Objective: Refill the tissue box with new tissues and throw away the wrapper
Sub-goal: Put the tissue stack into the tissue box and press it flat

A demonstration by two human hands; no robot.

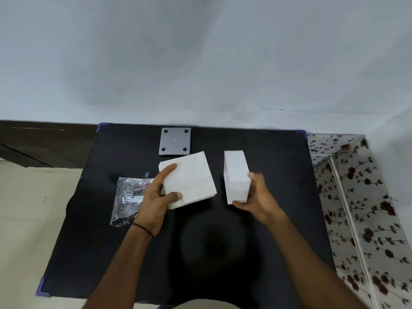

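Lying flat at your 10 o'clock on the black table [267,219]: the clear wrapper [130,198], partly under your wrist. Your left hand [156,197] pinches the stack of tissues [189,179], thumb on top, fingers beneath. At 12 o'clock, far edge, a grey square plate [175,141]. At 1 o'clock your right hand [256,197] grips the white tissue box [236,175], tipped on edge.

Both forearms are seen bare, with no sleeves. A thin black band [143,229] is worn around the wrist of the left hand [156,197].
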